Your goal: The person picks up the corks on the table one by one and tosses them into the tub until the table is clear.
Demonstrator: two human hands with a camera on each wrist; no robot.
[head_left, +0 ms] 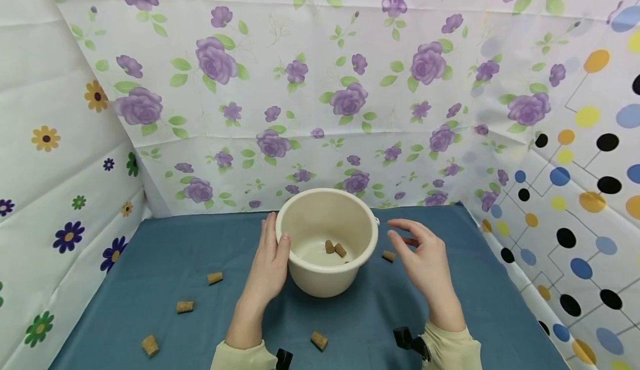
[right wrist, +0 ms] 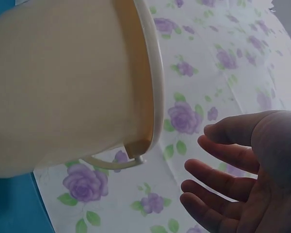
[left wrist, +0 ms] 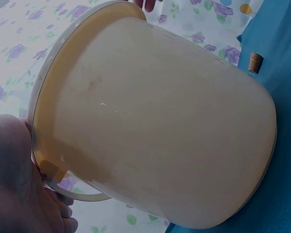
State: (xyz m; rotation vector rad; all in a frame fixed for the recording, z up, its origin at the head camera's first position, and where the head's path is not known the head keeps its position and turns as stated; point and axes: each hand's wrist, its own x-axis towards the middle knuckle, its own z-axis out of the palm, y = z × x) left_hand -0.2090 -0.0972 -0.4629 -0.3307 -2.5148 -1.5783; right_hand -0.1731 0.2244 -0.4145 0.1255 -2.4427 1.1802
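Over blue cloth (head_left: 225, 320), resting straight-fingered left hand (head_left: 266, 273) against upright bucket (head_left: 323, 279), poising loose, empty right hand (head_left: 423, 256) just off opposite side.

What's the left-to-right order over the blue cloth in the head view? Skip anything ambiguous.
First cork → second cork → third cork → left hand → cream bucket → right hand.
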